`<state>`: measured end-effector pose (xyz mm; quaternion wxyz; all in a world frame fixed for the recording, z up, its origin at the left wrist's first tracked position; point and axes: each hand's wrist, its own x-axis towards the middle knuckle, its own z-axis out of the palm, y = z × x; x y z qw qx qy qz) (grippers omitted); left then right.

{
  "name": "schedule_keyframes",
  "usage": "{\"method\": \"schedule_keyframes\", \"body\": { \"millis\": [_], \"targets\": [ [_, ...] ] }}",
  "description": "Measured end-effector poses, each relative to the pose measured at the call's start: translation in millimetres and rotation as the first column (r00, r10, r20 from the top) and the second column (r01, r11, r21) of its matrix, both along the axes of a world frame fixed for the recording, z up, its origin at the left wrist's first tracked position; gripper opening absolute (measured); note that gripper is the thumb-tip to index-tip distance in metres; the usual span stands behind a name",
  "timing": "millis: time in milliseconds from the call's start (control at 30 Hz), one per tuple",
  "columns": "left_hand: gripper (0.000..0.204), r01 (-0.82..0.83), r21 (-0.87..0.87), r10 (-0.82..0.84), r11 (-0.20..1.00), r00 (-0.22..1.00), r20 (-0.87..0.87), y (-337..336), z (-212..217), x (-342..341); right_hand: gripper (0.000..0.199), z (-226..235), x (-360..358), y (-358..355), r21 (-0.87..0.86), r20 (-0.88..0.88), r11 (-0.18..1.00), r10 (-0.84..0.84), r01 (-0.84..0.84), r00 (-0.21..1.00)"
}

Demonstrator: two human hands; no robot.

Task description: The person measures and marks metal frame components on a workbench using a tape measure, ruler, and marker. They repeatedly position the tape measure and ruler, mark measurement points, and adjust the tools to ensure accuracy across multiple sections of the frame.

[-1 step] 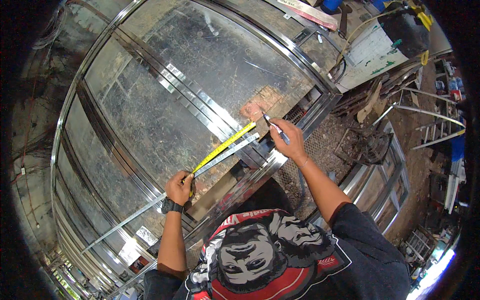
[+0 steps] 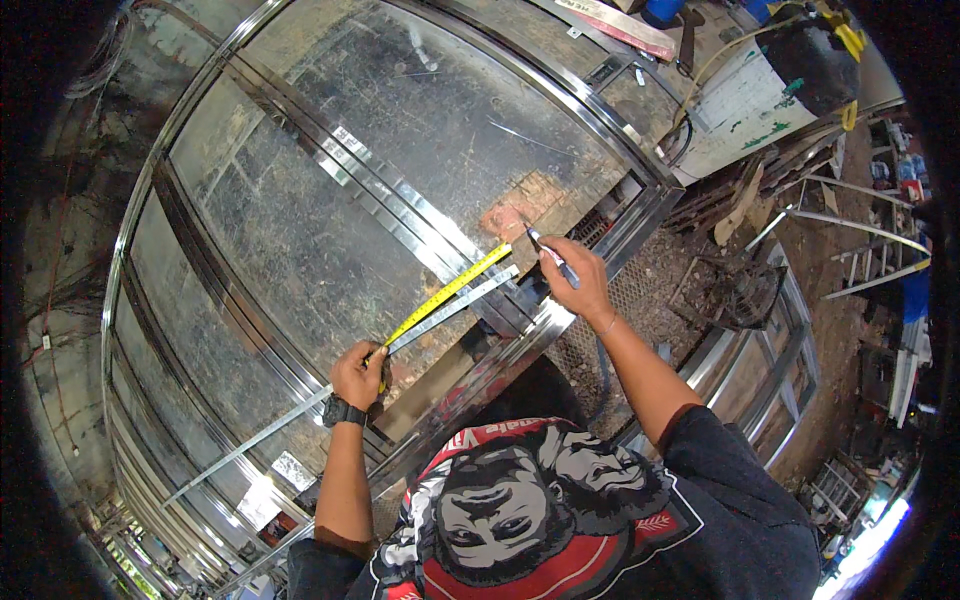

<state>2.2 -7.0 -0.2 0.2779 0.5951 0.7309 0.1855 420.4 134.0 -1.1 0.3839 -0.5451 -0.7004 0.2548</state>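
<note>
Glossy metal frame (image 2: pixel 400 215); matt yellow tape (image 2: pixel 450 290); scuffed glass panel (image 2: pixel 300 240).

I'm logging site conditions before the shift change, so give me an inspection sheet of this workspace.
Surface: large metal-framed panel, scratched and dusty.
Job's things: yellow tape measure stretched along a loose metal strip; pen at the tape's far end.
Clutter: scrap metal and wood pieces on the dirt at right.
Grippers: left hand holds the tape's near end; right hand grips the pen.
Cables: yellow cord near the white board, top right.
Surroundings: more metal frames stacked at right.
</note>
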Motion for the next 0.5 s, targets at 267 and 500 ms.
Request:
{"method": "schedule_keyframes", "body": {
  "millis": [267,500],
  "targets": [
    [0.018,-0.032,-0.048,0.034,0.998,0.999,0.042,4.5,-8.2,-2.2,0.022,-3.1,-1.1,6.1,0.010,0.000,0.999,-0.038,0.038,0.999],
    [0.019,-0.026,-0.026,0.027,0.999,0.999,0.034,5.0,-2.0,1.8,0.021,-10.4,-0.2,3.9,0.028,-0.020,0.997,-0.071,0.072,0.997]
  ]
}}
